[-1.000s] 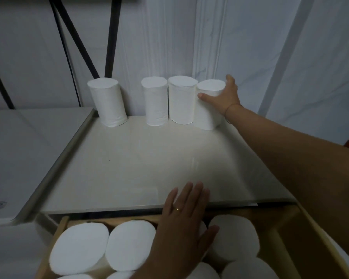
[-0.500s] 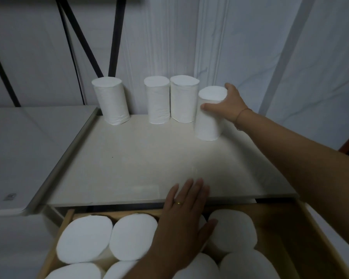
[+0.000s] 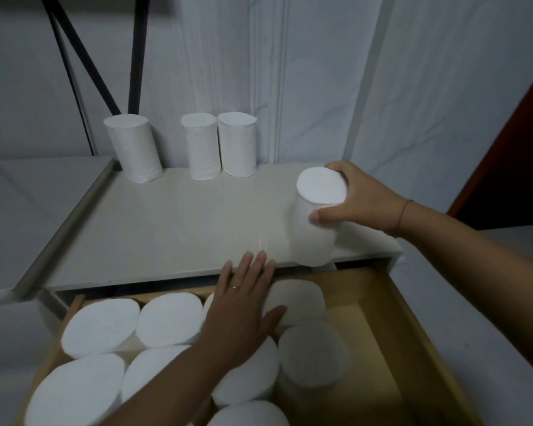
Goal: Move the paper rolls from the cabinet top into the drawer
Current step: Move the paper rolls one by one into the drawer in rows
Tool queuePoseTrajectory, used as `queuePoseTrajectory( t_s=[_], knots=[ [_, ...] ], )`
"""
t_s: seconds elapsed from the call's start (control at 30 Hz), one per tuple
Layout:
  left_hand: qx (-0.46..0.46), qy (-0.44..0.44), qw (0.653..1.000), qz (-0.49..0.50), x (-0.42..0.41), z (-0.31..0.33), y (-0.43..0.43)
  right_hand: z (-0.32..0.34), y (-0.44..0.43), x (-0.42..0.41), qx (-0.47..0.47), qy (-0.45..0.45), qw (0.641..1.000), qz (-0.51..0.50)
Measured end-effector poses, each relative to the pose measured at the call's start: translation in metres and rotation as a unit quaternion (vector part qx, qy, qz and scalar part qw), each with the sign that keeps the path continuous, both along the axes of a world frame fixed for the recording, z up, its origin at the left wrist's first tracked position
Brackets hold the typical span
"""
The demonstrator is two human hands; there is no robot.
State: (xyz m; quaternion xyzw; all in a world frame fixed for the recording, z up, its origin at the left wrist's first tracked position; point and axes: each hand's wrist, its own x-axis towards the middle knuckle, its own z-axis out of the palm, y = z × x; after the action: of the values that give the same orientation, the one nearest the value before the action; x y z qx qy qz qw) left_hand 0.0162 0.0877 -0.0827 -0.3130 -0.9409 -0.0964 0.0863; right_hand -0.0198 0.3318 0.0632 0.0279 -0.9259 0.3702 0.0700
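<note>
Paper roll (image 3: 316,222), gripped near its top by the right hand (image 3: 362,201) at the cabinet top's (image 3: 166,222) front edge, could catch the drawer (image 3: 413,333) wall or crowded rolls (image 3: 313,358) where the flat, empty left hand (image 3: 243,315) rests.

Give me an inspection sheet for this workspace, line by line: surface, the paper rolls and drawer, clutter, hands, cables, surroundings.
Surface: pale cabinet top, mostly bare.
Job's things: three upright rolls stand at the back by the wall, the left one leaning; carried roll is at the front edge; open wooden drawer holds stored rolls on end, with free space on its right side.
Clutter: nothing seen.
Hands: right hand grips the carried roll near its top; left hand lies flat on the stored rolls, wearing a ring.
Cables: a thin dark line runs down the wall; I cannot tell if it is a cable.
Surroundings: white panelled wall, dark angled bars, grey side surface.
</note>
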Motion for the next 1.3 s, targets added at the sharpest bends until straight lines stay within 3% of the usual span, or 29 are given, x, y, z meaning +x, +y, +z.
queuePoseTrajectory(
  t_s=[0.2, 0.5, 0.9, 1.3],
  knots=[
    [-0.005, -0.062, 0.997, -0.045, 0.023, -0.007, 0.003, 0.000, 0.012, 0.051, 0.020, 0.003, 1.000, 0.006],
    [-0.040, -0.081, 0.994, -0.067, 0.044, -0.006, 0.004, -0.016, 0.042, 0.110, 0.020, -0.029, 0.999, 0.040],
    [-0.039, -0.090, 0.993, -0.066, 0.050, 0.001, 0.005, -0.114, 0.042, 0.123, 0.096, -0.092, 0.987, 0.090],
    [-0.042, -0.095, 0.993, -0.064, 0.049, -0.001, 0.005, -0.128, 0.044, 0.119, 0.181, -0.145, 0.963, 0.135]
  ],
)
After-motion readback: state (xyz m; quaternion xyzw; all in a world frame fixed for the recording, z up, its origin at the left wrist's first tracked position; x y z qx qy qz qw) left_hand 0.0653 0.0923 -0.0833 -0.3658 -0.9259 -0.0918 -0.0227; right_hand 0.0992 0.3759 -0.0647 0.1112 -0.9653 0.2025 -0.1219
